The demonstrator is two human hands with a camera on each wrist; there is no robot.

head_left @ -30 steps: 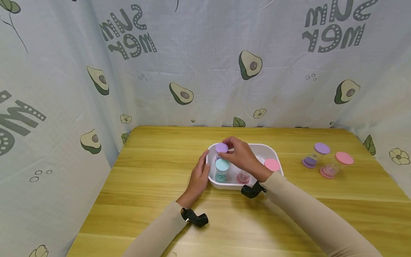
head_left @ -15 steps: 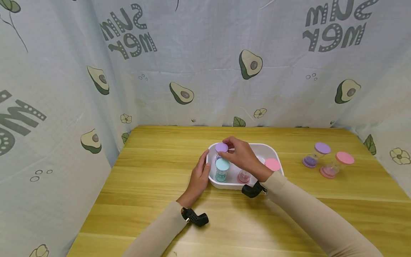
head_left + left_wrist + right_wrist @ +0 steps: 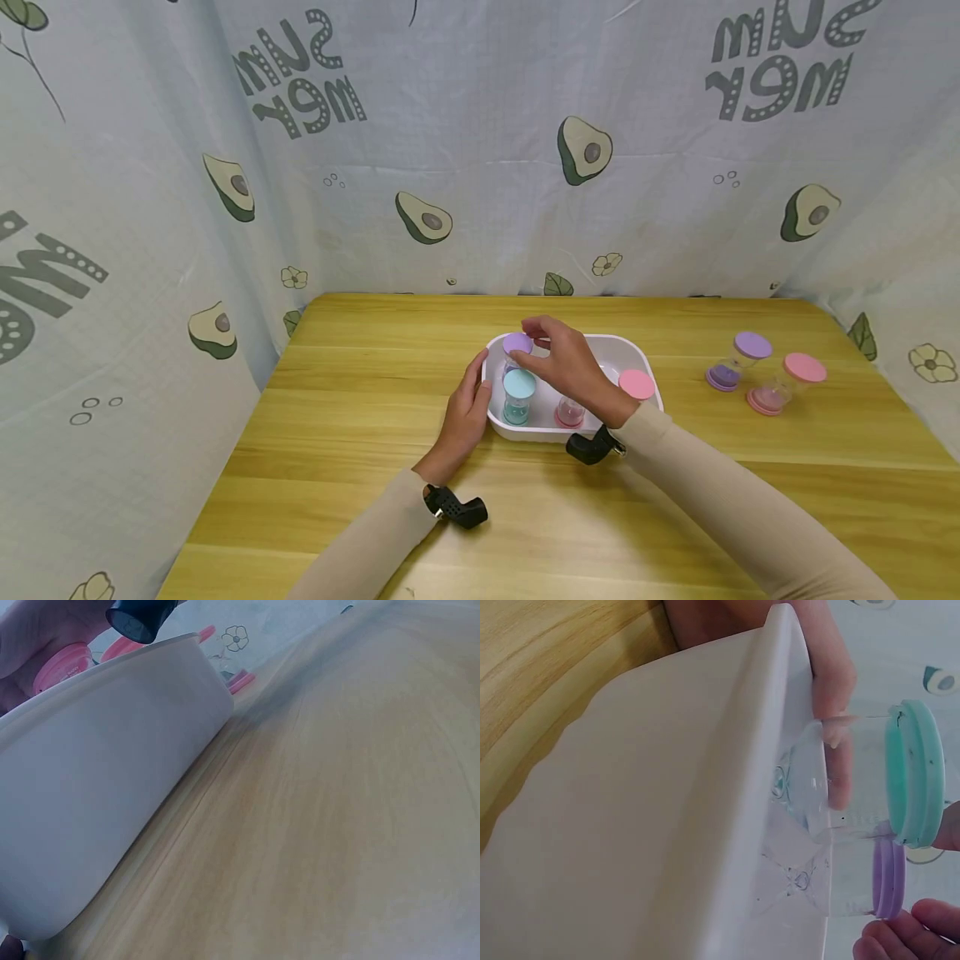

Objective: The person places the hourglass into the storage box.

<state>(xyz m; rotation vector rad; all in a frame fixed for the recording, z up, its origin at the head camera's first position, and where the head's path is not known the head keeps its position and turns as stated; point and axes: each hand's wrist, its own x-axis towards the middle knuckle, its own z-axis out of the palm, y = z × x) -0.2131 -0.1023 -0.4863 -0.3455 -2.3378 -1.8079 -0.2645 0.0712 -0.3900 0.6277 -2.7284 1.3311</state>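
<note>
My left hand (image 3: 463, 408) rests along the left end of a white plastic tray (image 3: 540, 434), its fingers (image 3: 832, 682) at the rim. Inside the tray, a purple-capped sand timer (image 3: 517, 343) stands at the back left. My right hand (image 3: 568, 362) hovers beside its cap, thumb and fingers spread loosely around it. In the right wrist view, fingertips lie close to the purple cap (image 3: 889, 879). A teal-capped sand timer (image 3: 517, 396) stands in front of the purple one. Further right in the tray are a pink sand timer (image 3: 570, 412), partly hidden by the right hand, and another pink-capped one (image 3: 636, 384).
On the right of the wooden table (image 3: 360, 358) stand a purple sand timer (image 3: 738, 362) and a pink one (image 3: 786, 385). A patterned curtain (image 3: 480, 167) hangs behind the table. Black wrist cameras sit on both wrists.
The right hand's fingers have loosened and lifted slightly off the purple cap, with a wider gap between thumb and index finger. The left hand and tray have stayed in place.
</note>
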